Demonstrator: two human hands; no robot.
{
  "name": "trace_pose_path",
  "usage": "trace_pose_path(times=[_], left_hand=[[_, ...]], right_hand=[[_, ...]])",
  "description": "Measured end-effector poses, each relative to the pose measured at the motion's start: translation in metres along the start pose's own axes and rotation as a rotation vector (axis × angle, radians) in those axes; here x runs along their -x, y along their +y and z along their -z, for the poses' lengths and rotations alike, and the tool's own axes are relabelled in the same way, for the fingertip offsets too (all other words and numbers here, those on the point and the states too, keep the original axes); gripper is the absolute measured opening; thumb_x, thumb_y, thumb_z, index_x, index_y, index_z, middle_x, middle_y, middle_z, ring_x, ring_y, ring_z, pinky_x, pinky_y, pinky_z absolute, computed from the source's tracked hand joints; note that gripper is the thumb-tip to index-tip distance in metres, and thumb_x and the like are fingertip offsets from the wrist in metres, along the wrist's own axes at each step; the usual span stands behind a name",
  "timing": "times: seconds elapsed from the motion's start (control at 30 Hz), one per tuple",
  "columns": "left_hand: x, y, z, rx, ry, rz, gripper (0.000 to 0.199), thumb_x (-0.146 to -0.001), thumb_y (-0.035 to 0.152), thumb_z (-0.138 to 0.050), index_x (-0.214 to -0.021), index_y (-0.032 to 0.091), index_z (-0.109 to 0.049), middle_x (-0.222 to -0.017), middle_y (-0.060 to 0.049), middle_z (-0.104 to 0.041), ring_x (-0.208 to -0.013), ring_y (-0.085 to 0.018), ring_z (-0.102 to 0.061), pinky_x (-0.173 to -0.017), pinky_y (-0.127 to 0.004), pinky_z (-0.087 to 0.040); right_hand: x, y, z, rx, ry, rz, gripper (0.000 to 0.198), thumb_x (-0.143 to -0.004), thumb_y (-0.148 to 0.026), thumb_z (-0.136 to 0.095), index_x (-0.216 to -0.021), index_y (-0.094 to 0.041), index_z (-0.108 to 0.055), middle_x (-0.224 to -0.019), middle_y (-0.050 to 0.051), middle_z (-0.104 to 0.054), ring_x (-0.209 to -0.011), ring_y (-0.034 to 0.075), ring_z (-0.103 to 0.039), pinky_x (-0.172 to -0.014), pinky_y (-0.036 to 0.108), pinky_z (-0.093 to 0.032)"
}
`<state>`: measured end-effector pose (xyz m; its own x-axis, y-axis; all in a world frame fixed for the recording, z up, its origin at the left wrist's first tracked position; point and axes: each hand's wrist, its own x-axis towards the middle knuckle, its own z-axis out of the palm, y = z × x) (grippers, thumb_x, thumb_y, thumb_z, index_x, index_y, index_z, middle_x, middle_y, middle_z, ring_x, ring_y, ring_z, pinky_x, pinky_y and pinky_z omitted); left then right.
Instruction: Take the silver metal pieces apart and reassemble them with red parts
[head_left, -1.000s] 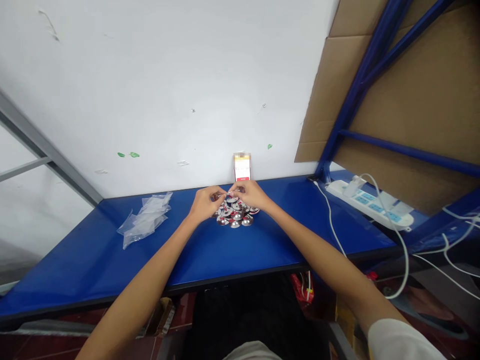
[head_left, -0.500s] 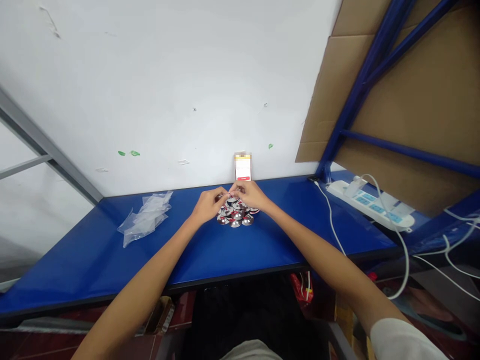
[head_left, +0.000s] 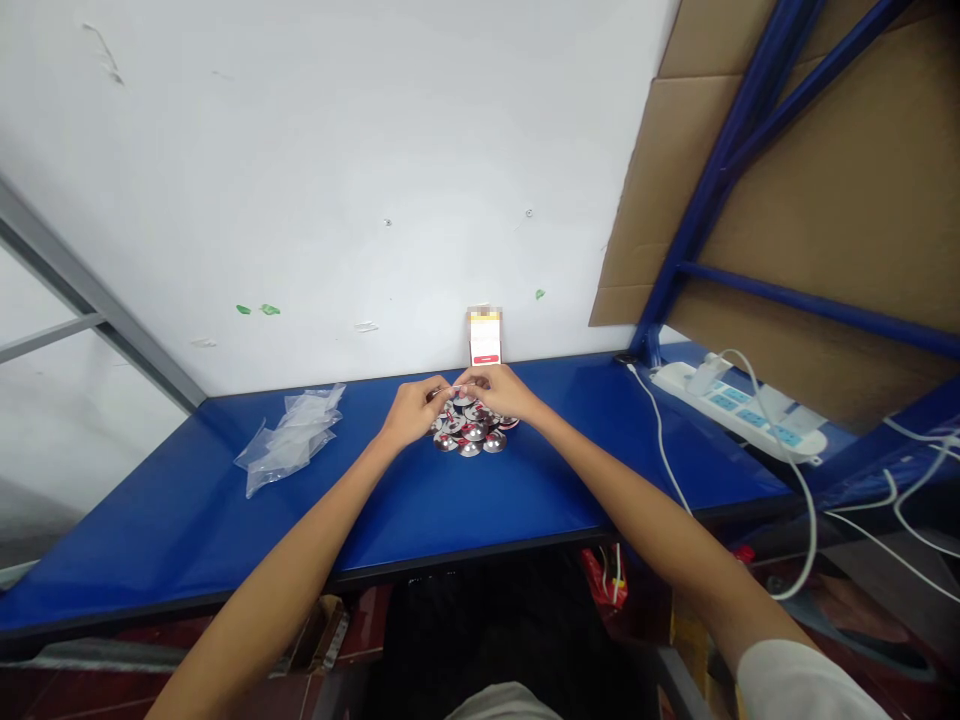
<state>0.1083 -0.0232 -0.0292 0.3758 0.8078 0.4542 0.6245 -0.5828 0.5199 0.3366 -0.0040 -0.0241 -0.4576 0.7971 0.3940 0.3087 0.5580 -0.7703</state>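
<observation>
Over a pile of shiny, domed metal discs with red parts, both hands meet fingertip to fingertip. My left hand is closed in a pinch at the pile's upper left. Its partner, my right hand, pinches at the same spot from the other side. A thin, pale reddish sliver shows between the fingertips, too small to name. The hands cover the back of the pile. Several discs lie in front of the fingers on the blue table.
Clear plastic bags lie on the left of the table. A phone with a lit screen leans on the white wall. To the right are a white power strip with cables and a blue metal frame.
Both hands stay joined at the same place above the pile, with only slight finger movement. The whole view has shifted very slightly.
</observation>
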Motion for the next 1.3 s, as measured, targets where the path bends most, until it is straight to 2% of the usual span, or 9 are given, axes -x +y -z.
trace_pose_path(times=[0.13, 0.27, 0.47, 0.73, 0.87, 1.0, 1.17, 1.3], left_hand=[[0.001, 0.000, 0.001, -0.024, 0.041, 0.013, 0.034, -0.104, 0.047, -0.057, -0.091, 0.021, -0.075, -0.072, 0.002, -0.070, -0.064, -0.016, -0.057, -0.064, -0.029, -0.038], [0.002, 0.002, 0.001, -0.045, 0.053, -0.004, 0.031, -0.102, 0.043, -0.059, -0.088, 0.021, -0.074, -0.072, 0.001, -0.071, -0.065, -0.017, -0.059, -0.065, -0.029, -0.040], [0.002, 0.006, 0.000, -0.021, 0.025, -0.059, 0.032, -0.104, 0.046, -0.057, -0.098, 0.022, -0.077, -0.093, -0.004, -0.080, -0.080, -0.021, -0.068, -0.074, -0.031, -0.046], [0.001, 0.000, 0.000, -0.031, 0.060, -0.022, 0.033, -0.103, 0.047, -0.059, -0.095, 0.022, -0.079, -0.086, -0.002, -0.080, -0.075, -0.020, -0.067, -0.072, -0.030, -0.044], [0.002, -0.001, 0.000, 0.025, 0.062, 0.040, 0.033, -0.101, 0.048, -0.061, -0.090, 0.021, -0.077, -0.078, 0.000, -0.075, -0.070, -0.018, -0.063, -0.067, -0.029, -0.041], [0.002, 0.000, -0.001, 0.099, 0.050, 0.074, 0.035, -0.101, 0.049, -0.061, -0.087, 0.020, -0.074, -0.074, 0.002, -0.071, -0.068, -0.016, -0.059, -0.066, -0.028, -0.040], [0.002, 0.000, -0.001, 0.102, 0.020, 0.064, 0.036, -0.101, 0.050, -0.060, -0.087, 0.020, -0.074, -0.077, 0.001, -0.073, -0.072, -0.017, -0.062, -0.068, -0.028, -0.042], [0.002, 0.003, 0.002, 0.072, -0.009, 0.031, 0.036, -0.103, 0.050, -0.058, -0.096, 0.021, -0.078, -0.086, 0.000, -0.078, -0.076, -0.019, -0.066, -0.072, -0.029, -0.045]], right_hand=[[-0.001, 0.003, -0.001, -0.008, 0.033, -0.060, 0.011, -0.097, -0.019, -0.069, -0.099, -0.019, -0.080, -0.085, 0.004, -0.082, -0.077, 0.019, -0.077, -0.068, 0.027, -0.056], [-0.001, 0.005, -0.001, 0.019, 0.041, -0.030, 0.010, -0.095, -0.018, -0.071, -0.094, -0.019, -0.080, -0.082, 0.004, -0.082, -0.078, 0.019, -0.077, -0.068, 0.027, -0.056], [0.002, 0.005, -0.004, 0.053, 0.037, 0.011, 0.010, -0.097, -0.018, -0.071, -0.097, -0.021, -0.081, -0.085, 0.002, -0.082, -0.079, 0.018, -0.076, -0.075, 0.028, -0.055], [0.002, 0.004, -0.010, 0.140, 0.047, 0.079, 0.010, -0.099, -0.021, -0.072, -0.108, -0.021, -0.075, -0.094, 0.002, -0.081, -0.085, 0.018, -0.074, -0.079, 0.028, -0.052], [0.005, -0.001, -0.007, 0.228, 0.018, 0.146, 0.016, -0.095, -0.018, -0.076, -0.110, -0.021, -0.074, -0.104, 0.003, -0.080, -0.091, 0.019, -0.074, -0.081, 0.028, -0.050], [0.008, -0.007, -0.004, 0.330, 0.029, 0.179, 0.011, -0.100, -0.019, -0.071, -0.110, -0.022, -0.074, -0.105, 0.005, -0.079, -0.094, 0.020, -0.072, -0.083, 0.030, -0.048], [0.008, -0.006, -0.004, 0.376, 0.051, 0.189, 0.009, -0.104, -0.022, -0.068, -0.107, -0.022, -0.076, -0.103, 0.005, -0.080, -0.096, 0.021, -0.072, -0.082, 0.029, -0.047], [0.007, -0.005, -0.001, 0.411, 0.033, 0.184, 0.016, -0.108, -0.024, -0.064, -0.102, -0.023, -0.078, -0.097, 0.004, -0.081, -0.094, 0.021, -0.072, -0.083, 0.030, -0.046]])
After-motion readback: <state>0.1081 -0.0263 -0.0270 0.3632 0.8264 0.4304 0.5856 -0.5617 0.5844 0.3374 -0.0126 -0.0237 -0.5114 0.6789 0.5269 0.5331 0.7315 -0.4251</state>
